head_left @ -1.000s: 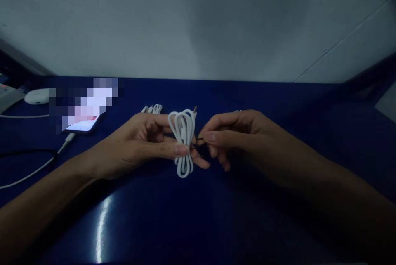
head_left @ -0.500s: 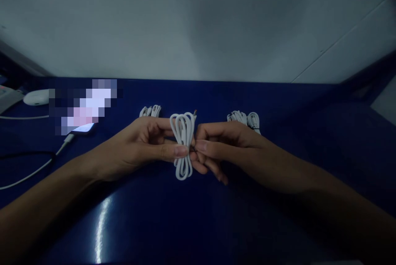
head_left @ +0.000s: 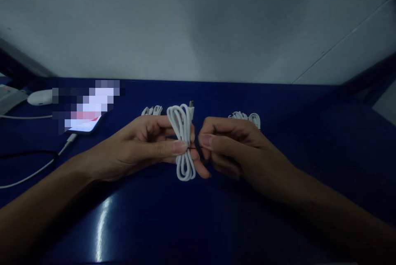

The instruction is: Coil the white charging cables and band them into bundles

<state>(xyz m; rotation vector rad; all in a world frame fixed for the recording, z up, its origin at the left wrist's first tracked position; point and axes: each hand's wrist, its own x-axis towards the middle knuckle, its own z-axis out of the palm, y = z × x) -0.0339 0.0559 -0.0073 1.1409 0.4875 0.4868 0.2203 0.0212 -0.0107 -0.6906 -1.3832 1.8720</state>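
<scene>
My left hand (head_left: 145,145) is closed around the middle of a coiled white cable (head_left: 183,141), held upright above the blue table (head_left: 198,215). Its plug end sticks up at the top of the coil. My right hand (head_left: 230,145) is closed in a pinch on a thin dark tie (head_left: 194,147) at the coil's waist, right beside my left thumb. Both hands hover just above the table top.
A second coiled white cable (head_left: 246,117) lies behind my right hand, and a third (head_left: 152,110) behind my left. A phone (head_left: 83,124) with a charging lead lies at the left, near a white rounded object (head_left: 39,97). A grey wall rises behind the table.
My right hand has curled tighter at the coil's waist and drawn a little to the right. The coil has risen slightly in my left hand.
</scene>
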